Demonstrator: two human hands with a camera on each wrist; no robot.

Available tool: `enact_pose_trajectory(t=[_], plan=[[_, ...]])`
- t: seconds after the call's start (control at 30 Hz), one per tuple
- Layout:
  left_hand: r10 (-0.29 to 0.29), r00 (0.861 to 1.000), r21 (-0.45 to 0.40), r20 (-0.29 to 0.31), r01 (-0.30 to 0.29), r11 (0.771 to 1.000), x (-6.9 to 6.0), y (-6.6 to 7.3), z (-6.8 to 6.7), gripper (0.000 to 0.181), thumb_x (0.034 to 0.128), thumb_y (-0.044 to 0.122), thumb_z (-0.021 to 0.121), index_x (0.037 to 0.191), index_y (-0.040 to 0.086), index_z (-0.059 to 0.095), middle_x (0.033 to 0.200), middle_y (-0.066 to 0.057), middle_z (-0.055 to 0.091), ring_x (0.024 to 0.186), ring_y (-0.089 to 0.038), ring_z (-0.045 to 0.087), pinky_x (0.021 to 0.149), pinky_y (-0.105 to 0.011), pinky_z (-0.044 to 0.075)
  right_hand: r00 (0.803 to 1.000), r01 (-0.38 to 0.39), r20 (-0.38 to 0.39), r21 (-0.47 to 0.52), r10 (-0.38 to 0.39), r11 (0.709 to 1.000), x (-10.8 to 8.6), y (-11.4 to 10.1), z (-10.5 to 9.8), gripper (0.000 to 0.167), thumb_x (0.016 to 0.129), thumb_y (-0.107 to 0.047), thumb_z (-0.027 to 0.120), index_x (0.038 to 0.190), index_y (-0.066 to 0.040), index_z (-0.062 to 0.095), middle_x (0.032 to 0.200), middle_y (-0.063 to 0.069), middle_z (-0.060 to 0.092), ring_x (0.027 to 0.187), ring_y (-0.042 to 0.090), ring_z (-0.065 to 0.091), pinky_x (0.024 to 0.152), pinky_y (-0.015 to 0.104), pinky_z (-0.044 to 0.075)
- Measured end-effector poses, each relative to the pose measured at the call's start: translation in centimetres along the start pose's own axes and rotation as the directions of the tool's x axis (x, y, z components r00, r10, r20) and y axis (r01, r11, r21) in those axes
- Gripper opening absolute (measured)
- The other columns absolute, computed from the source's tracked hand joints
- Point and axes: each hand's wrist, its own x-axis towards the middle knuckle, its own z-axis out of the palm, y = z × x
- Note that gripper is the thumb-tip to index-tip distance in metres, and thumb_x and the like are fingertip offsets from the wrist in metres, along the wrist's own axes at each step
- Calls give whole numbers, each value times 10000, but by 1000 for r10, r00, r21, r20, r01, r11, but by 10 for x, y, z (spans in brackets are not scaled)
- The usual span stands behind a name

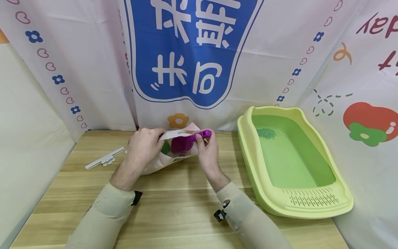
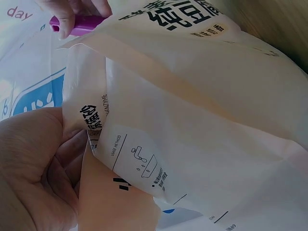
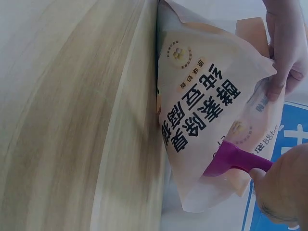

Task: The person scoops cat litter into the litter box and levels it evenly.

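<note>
A pale printed bag of cat litter (image 1: 157, 166) lies on the table with its mouth spread, and green litter (image 1: 166, 147) shows inside. My left hand (image 1: 141, 145) holds the far upper edge of that mouth; in the right wrist view, the left thumb pinches the bag (image 3: 202, 106) at its rim. In my right hand (image 1: 209, 152) is the handle of a purple scoop (image 1: 183, 144), whose bowl is within the bag's opening. From the left wrist only the scoop's handle (image 2: 86, 25) is visible, the bag (image 2: 192, 120) covering the rest.
To the right stands a green litter box (image 1: 247, 155) with a raised rim and a small heap of green litter (image 1: 266, 133) at its far left. A white sealing clip (image 1: 105, 159) lies left of the bag. Printed curtains (image 1: 102, 69) hang behind the wooden table (image 1: 174, 214).
</note>
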Motion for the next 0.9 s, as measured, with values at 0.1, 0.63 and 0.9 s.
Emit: enact_pose_trajectory(t=[0.1, 0.63, 0.9], plan=[[0, 1000, -2, 0, 0, 1000, 0, 0, 0, 220, 1087, 104, 770, 1278, 88, 878, 1165, -177, 906, 982, -476, 872, 791, -667, 681, 1000, -5, 4, -17, 5, 1000, -2, 0, 1, 185, 1199, -54, 623, 1365, 25, 598, 1471, 262, 737, 1376, 394, 760, 1215, 446, 644], [-10, 1000, -3, 8, 10, 1000, 5, -1, 4, 224, 1090, 140, 769, 1281, 105, 879, 1177, -164, 907, 1034, -475, 870, 830, -668, 682, 991, -88, 102, -18, 90, 996, -14, 3, 13, 198, 1205, 20, 535, 1400, 45, 552, 1470, 276, 727, 1394, 395, 752, 1234, 570, 625], [26, 999, -22, -18, -26, 999, 7, -3, 9, 188, 1071, 100, 768, 1217, 82, 885, 1085, -152, 908, 981, -472, 867, 817, -655, 673, 956, -250, 178, 77, 233, 965, -20, 10, 19, 206, 1231, -2, 477, 1420, 77, 500, 1544, 364, 671, 1540, 515, 677, 1274, 526, 580]])
